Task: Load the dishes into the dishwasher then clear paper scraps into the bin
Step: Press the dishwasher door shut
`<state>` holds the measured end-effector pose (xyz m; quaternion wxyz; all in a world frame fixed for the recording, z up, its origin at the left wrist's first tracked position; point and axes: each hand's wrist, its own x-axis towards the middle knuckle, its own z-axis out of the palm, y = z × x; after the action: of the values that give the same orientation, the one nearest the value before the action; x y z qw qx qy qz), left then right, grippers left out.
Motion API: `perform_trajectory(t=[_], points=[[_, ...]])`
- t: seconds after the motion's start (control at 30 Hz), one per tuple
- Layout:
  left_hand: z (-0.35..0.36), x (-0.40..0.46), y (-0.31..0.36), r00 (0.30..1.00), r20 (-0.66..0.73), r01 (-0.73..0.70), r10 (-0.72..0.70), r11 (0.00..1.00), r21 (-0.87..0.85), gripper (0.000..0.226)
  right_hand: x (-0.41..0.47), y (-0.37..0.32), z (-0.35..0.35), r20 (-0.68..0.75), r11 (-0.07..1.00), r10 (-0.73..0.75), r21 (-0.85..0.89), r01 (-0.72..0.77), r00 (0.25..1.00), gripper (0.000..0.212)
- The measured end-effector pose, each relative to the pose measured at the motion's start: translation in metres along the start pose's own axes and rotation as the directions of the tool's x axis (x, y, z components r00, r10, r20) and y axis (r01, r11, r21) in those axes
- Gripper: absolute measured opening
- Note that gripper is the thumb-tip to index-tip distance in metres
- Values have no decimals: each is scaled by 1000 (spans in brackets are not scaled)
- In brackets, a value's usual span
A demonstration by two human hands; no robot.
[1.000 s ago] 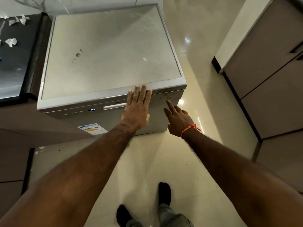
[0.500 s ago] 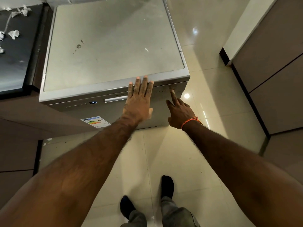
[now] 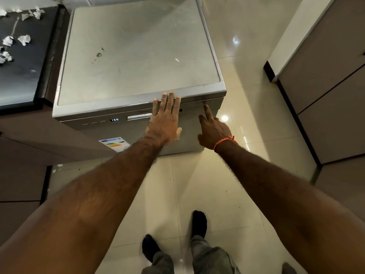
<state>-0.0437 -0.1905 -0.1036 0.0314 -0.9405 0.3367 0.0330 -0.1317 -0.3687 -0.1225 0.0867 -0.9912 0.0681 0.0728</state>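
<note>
Display [image 3: 114,120] on the closed dishwasher [image 3: 138,56] now reading 130 instead of the earlier program code, left hand [image 3: 165,119] flat and released against the door, right hand [image 3: 212,128] loosely curled, forefinger on the panel, so loading apparently finished, paper scraps [image 3: 23,39] waiting on the dark surface [image 3: 21,76].

Silver-grey dishwasher [image 3: 138,56], white paper scraps [image 3: 23,39], orange wrist thread [image 3: 225,141], cream floor tiles [image 3: 246,76]
</note>
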Motion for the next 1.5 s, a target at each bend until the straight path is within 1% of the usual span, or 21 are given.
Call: perform_trajectory(t=[0.1,0.27,0.37,0.6,0.73,0.9,1.0,1.07,1.13,1.23,1.43,1.5], points=[[-4,-16,-5,999,35,41,-40,999,-25,110,-4,-3,-14,17,999,-32,-38,33,999,53],[-21,-40,-14,993,70,105,-99,990,-97,108,-12,-14,-38,33,999,-15,-47,17,999,39],[-36,-54,-22,985,105,149,-136,981,-123,107,-18,-26,-50,28,998,-32,-51,34,999,30],[-63,-88,-34,971,158,210,-182,960,-187,108,-21,-61,-76,3,996,-82,-19,82,997,38],[-73,-106,-38,962,174,243,-209,949,-200,108,-21,-73,-81,10,991,-130,-33,130,991,48],[-81,-131,-55,947,167,310,-275,919,-242,108,-16,-87,-97,13,979,-199,-51,200,980,51],[-85,-151,-71,931,152,362,-332,893,-269,107,-9,-104,-109,15,963,-260,-65,261,965,48],[-88,-165,-82,917,147,398,-371,871,-289,107,-5,-118,-114,24,955,-286,-73,287,958,52],[-91,-183,-95,898,140,440,-418,842,-313,105,-1,-136,-117,43,941,-328,-69,330,944,55],[-93,-208,-115,869,146,493,-473,801,-339,101,3,-169,-118,84,907,-410,-69,416,908,51],[-95,-257,-172,799,164,593,-578,713,-375,95,13,-249,-104,157,817,-565,-33,576,810,50],[-94,-269,-197,780,169,614,-603,686,-390,93,20,-281,-98,174,794,-599,-2,608,782,51]])
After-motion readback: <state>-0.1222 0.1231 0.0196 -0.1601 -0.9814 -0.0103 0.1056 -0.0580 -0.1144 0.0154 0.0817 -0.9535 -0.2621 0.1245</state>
